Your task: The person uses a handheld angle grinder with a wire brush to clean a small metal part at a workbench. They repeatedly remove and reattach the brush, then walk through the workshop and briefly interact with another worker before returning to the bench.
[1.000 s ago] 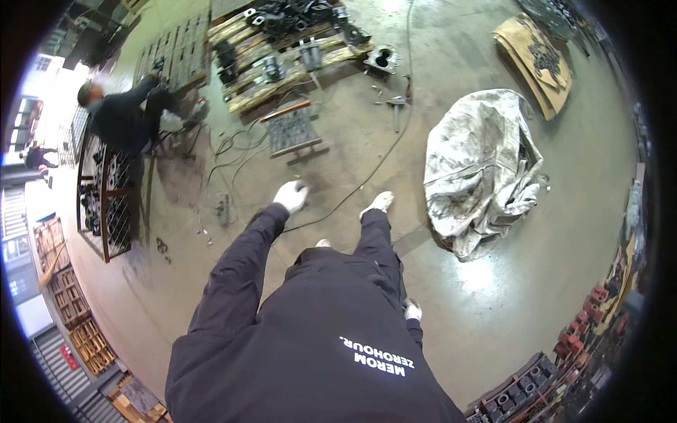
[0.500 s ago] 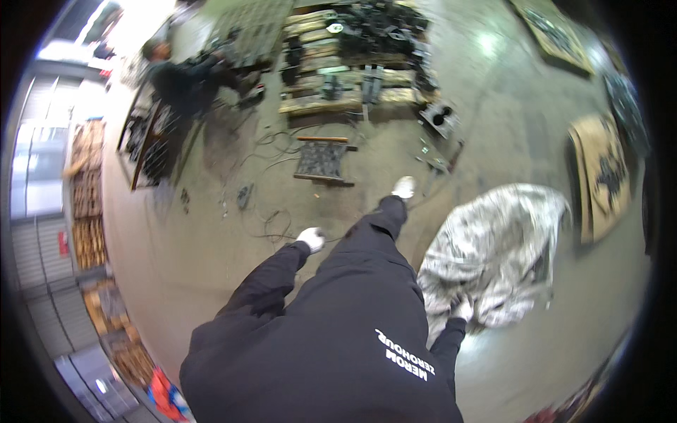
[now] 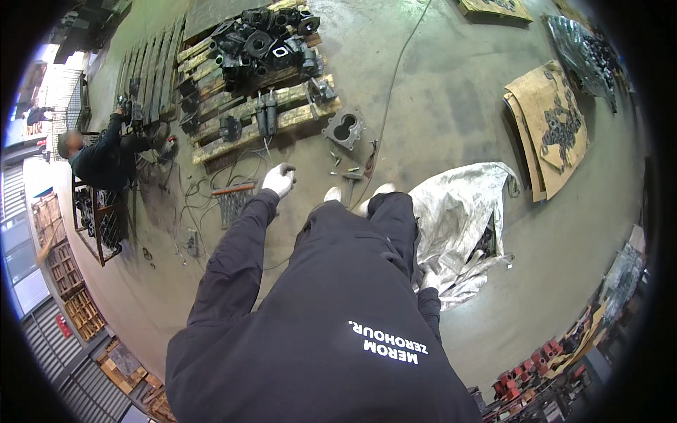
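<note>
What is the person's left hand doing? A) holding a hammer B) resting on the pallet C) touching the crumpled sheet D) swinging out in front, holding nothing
D: the gloved left hand hangs in the air above the floor, fingers loose and holding nothing, well short of the pallet.

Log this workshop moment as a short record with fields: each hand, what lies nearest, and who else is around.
left hand: gloved left hand out in front, holds nothing visible
right hand: gloved right hand low at the side, next to the crumpled grey sheet
floor ahead: hammer, flat metal plate with holes, cables
pallet: wooden pallet bearing dark metal parts
other person: crouched person at far left
</note>
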`<state>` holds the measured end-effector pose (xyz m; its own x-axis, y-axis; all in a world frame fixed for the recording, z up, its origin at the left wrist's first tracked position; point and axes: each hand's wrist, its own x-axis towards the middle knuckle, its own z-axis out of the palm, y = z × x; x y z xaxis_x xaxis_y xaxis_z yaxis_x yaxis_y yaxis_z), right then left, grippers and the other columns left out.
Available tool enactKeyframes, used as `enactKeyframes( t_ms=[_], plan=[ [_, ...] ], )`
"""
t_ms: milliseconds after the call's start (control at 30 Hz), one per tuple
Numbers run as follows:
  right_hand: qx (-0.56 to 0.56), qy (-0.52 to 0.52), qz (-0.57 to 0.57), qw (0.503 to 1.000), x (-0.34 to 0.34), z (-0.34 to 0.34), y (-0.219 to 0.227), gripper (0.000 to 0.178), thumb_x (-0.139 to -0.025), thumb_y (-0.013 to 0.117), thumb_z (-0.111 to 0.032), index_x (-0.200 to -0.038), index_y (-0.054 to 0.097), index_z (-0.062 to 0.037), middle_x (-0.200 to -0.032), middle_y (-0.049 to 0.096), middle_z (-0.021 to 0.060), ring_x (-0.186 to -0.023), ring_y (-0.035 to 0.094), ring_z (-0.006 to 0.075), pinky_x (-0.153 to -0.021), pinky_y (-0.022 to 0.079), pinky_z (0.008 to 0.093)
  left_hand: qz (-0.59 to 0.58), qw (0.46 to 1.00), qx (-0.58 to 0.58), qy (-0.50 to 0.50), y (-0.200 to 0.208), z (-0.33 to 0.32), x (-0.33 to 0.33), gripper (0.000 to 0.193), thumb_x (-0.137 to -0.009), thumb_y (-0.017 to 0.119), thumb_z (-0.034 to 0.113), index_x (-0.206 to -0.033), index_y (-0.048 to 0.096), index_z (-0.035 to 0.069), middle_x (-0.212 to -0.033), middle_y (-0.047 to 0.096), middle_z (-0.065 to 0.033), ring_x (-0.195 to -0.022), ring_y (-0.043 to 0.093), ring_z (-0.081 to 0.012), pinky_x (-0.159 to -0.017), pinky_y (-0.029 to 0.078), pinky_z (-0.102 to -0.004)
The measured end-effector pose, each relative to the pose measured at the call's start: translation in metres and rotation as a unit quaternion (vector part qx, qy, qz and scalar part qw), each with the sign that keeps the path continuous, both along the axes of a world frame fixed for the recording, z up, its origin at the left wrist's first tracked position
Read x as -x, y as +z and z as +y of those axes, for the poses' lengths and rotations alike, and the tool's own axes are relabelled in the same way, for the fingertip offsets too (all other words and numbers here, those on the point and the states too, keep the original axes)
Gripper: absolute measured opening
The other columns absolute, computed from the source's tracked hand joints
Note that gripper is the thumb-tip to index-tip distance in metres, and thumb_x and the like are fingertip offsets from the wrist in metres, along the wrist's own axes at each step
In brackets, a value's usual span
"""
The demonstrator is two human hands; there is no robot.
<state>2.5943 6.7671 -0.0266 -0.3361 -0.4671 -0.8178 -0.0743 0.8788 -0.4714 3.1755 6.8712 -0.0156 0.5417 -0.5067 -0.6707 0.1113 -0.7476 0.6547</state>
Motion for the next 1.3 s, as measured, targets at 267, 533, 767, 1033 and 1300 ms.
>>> enactKeyframes(
  t_ms=[267,533,767,1033,1300],
  plan=[
    [-0.077,-0.035,0.004,0.996,0.028,-0.218,-0.037,0.044,-0.084,0.061,-0.006,-0.127,0.056,-0.0122,-0.093,0.066,0.0143,-0.066,0.062,0.0240,-0.057,0.053,0.0357,-0.119,0.987,-0.106,-0.022,-0.036,-0.156,0.021,0.027,-0.089,0.058,0.021,-0.108,0.069,0.005,-0.101,0.072,-0.0176,-0.097,0.069,-0.0312,-0.088,0.052,-0.0389],
    [0.030,-0.024,-0.027,0.999,0.031,-0.523,-0.021,0.051,-0.088,0.055,0.001,-0.137,0.045,-0.0088,-0.112,0.063,0.0263,-0.077,0.067,0.0304,-0.060,0.057,0.0379,-0.047,0.986,-0.151,-0.060,-0.018,-0.301,0.139,0.028,-0.089,0.058,0.020,-0.110,0.069,0.005,-0.083,0.071,-0.0112,-0.066,0.065,-0.0200,-0.065,0.053,-0.0332],
    [0.064,0.055,-0.041,0.996,-0.006,-0.723,-0.040,0.059,-0.081,0.061,0.014,-0.135,0.050,-0.0068,-0.100,0.065,0.0180,-0.073,0.065,0.0231,-0.056,0.054,0.0328,0.045,0.984,-0.174,-0.014,-0.054,-0.465,0.122,0.032,-0.088,0.061,0.024,-0.111,0.070,0.003,-0.101,0.073,-0.0183,-0.092,0.070,-0.0292,-0.085,0.054,-0.0369],
    [0.033,-0.238,-0.103,0.965,-0.038,-0.845,-0.028,0.060,-0.075,0.064,0.015,-0.131,0.049,0.0025,-0.099,0.064,0.0198,-0.068,0.066,0.0296,-0.059,0.057,0.0409,0.043,0.994,-0.099,-0.029,-0.059,-0.832,-0.032,0.022,-0.093,0.058,0.016,-0.106,0.069,0.001,-0.076,0.069,-0.0112,-0.058,0.063,-0.0177,-0.050,0.050,-0.0322],
    [0.018,-0.153,-0.026,0.988,-0.042,-1.009,-0.076,0.036,-0.087,0.060,0.001,-0.123,0.056,0.0033,-0.088,0.067,0.0203,-0.061,0.065,0.0278,-0.049,0.055,0.0391,-0.035,0.987,0.122,-0.094,0.025,-1.265,-0.122,0.025,-0.096,0.056,0.013,-0.115,0.063,-0.001,-0.081,0.067,-0.0109,-0.061,0.060,-0.0157,-0.054,0.050,-0.0293]
  ],
)
